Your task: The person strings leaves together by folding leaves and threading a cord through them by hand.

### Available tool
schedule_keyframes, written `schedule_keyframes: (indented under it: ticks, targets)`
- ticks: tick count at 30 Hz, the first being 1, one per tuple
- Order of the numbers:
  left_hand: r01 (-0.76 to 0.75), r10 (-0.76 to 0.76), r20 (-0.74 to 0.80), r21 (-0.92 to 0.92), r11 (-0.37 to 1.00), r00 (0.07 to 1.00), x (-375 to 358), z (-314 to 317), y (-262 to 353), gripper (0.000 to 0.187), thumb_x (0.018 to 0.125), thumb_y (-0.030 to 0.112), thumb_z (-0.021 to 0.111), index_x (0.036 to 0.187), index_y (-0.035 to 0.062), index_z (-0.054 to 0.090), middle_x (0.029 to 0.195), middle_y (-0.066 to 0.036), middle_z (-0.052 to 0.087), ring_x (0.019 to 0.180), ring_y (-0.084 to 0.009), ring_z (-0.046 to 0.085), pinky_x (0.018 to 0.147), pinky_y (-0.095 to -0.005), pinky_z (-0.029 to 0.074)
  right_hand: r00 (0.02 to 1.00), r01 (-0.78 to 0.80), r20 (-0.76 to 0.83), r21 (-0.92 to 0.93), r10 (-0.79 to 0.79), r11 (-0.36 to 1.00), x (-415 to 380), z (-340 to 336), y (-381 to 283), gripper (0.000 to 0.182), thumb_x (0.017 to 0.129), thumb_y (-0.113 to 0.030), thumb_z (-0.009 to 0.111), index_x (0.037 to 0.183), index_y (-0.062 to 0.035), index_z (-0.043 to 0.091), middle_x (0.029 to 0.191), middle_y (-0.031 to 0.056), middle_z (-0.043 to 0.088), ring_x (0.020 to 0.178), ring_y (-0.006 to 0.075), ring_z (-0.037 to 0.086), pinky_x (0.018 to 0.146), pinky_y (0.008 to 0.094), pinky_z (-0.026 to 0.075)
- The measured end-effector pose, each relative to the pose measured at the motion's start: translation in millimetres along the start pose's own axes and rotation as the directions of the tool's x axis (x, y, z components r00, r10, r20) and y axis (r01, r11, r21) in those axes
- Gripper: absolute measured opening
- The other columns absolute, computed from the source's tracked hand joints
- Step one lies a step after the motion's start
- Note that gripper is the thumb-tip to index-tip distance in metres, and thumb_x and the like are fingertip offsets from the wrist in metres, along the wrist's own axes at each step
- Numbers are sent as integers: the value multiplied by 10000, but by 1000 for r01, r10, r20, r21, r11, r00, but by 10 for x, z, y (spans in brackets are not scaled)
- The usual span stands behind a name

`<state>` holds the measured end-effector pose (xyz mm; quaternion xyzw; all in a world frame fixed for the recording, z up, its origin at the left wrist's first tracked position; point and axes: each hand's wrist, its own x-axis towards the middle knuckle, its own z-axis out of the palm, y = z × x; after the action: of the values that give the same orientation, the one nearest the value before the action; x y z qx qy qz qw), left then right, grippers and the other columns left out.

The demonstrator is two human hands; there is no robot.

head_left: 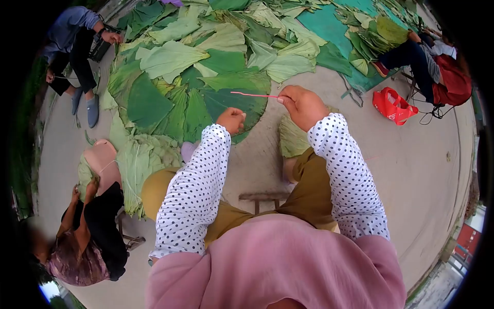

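Note:
My right hand point(303, 107) pinches one end of a thin pink-red string point(254, 95), which sticks out to the left in the air. Lower and to the left of it, my left hand point(232, 120) is closed in front of a large green leaf; what its fingers hold, if anything, is too small to make out. Both forearms wear white sleeves with dark dots. Beyond my hands spreads a heap of big green leaves point(175, 59). A folded bundle of leaves point(294, 136) lies below my right hand, beside my leg.
A person point(82, 247) sits at the lower left by a leaf bundle point(146, 159) and a pink object point(103, 164). Other people sit at the upper left point(77, 46) and upper right point(427, 64). A red bag point(393, 105) stands on the right.

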<state>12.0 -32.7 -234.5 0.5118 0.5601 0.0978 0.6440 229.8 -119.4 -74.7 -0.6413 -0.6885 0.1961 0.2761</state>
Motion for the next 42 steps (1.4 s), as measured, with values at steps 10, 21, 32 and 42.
schedule_keyframes:
  ticks: [10, 21, 32, 42]
  targets:
    - [192, -160, -116, 746, 638, 980, 1628, -947, -1590, 211, 879, 156, 576, 1021, 42, 683, 1149, -142, 634, 1048, -301, 609, 845, -429, 508, 991, -101, 73, -146, 113, 984, 253, 10, -118, 104, 879, -109, 601, 899, -7, 597, 819, 160, 602, 736, 343, 587, 649, 389, 464]
    - [405, -339, -638, -46, 913, 691, 1673, -536, -902, 284, 857, 208, 622, 1054, 6, 586, 1117, -211, 618, 1035, -330, 612, 900, -399, 467, 985, -108, 117, -132, 124, 985, 411, 49, 21, 93, 871, -152, 606, 871, -60, 589, 802, 139, 600, 717, 366, 586, 619, 435, 470]
    - [-416, 85, -550, -513, 751, 831, 1586, -552, -569, 219, 788, 143, 678, 969, 31, 625, 854, -38, 628, 794, -112, 545, 758, -262, 440, 994, -102, 32, -161, 109, 982, 328, -17, 50, 105, 875, -130, 599, 884, -26, 610, 781, 160, 601, 702, 346, 590, 620, 399, 461]
    - [-641, 675, -479, 265, 720, 561, 408, -714, 608, 159, 886, 128, 596, 1017, 47, 635, 941, 14, 615, 837, -74, 534, 790, -238, 431, 979, -82, -187, -3, 80, 997, 41, -93, 126, 149, 870, -177, 613, 866, -30, 634, 735, 158, 618, 672, 346, 588, 614, 408, 465]
